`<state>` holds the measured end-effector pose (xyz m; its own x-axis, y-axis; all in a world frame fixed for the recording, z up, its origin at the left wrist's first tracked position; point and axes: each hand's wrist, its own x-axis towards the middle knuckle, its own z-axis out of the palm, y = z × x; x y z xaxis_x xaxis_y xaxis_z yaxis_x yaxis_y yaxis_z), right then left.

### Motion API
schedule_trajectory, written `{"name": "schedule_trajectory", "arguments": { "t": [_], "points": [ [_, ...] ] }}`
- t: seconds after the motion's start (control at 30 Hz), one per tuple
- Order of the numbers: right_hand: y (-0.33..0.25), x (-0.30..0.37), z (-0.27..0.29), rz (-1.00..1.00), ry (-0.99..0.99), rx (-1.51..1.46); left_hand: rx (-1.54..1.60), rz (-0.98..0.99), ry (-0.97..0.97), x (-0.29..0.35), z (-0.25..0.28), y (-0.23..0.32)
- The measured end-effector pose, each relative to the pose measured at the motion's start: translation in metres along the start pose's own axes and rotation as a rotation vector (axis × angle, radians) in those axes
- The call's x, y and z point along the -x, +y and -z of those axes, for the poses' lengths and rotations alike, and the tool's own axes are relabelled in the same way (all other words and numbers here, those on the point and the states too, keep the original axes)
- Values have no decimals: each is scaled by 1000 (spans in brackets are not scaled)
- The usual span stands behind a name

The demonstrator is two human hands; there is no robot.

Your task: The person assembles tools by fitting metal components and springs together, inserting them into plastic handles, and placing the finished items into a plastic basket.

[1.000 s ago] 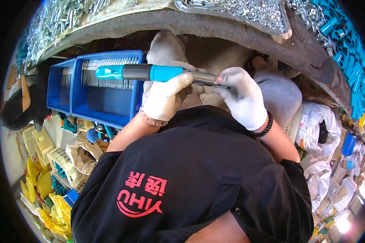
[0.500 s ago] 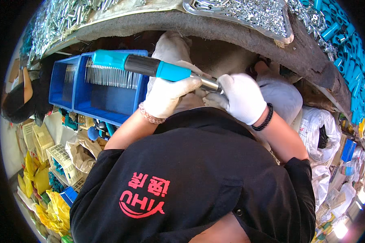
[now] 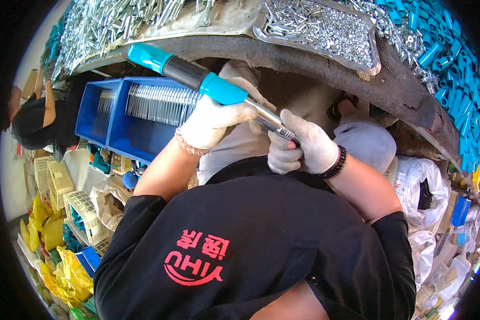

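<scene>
Head view, one entry per item as we find it, working outward from the fingers.

Right hand: white work glove, fingers curled shut around the bare metal front end of the tool, close in front of our chest. A black bead bracelet sits on the wrist.

Left hand: white work glove, fingers wrapped closed under the tool's blue collar, gripping it from below. A pale bead bracelet is on this wrist.

Tool: long, rod-shaped, with a turquoise cap at the far end, a black middle section, a blue collar and a steel shaft. It is held in both hands, slanting from upper left down to the right, well clear of the bench edge. We cannot see its tip; the right glove covers it.

Blue bin: just beyond the left hand, two compartments, each with a row of thin metal pins standing along the back wall.

Bench: worn dark edge curving above the hands, carrying a metal tray of small silver parts, a heap of silver parts at left, and blue tubes at right.

Black shirt: ours, filling the lower frame.
</scene>
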<state>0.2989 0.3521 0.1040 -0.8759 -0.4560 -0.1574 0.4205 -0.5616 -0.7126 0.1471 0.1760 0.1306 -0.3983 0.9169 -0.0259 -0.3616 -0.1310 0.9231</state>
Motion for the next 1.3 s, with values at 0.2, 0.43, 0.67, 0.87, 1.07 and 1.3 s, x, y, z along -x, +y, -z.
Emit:
{"name": "schedule_trajectory", "arguments": {
  "t": [0.2, 0.43, 0.67, 0.87, 1.07, 1.3],
  "points": [
    [-15, -10, -20, 458, 756, 1672, -240, 70, 206, -5, -4, 21],
    [-7, -17, -13, 253, 226, 644, 660, -127, 0, -17, -40, 9],
    [-7, -23, -31, 527, 870, 1374, 644, -256, 358, -33, -43, 14],
    [20, -31, 6, 388, 785, 1037, 175, -130, 210, -24, -66, -12],
    [16, -19, -13, 344, 540, 808, 89, -100, -103, -21, -56, 13],
    [19, -21, -2, 521, 839, 1016, 351, -155, -40, -33, -73, 11]
  ]
}}
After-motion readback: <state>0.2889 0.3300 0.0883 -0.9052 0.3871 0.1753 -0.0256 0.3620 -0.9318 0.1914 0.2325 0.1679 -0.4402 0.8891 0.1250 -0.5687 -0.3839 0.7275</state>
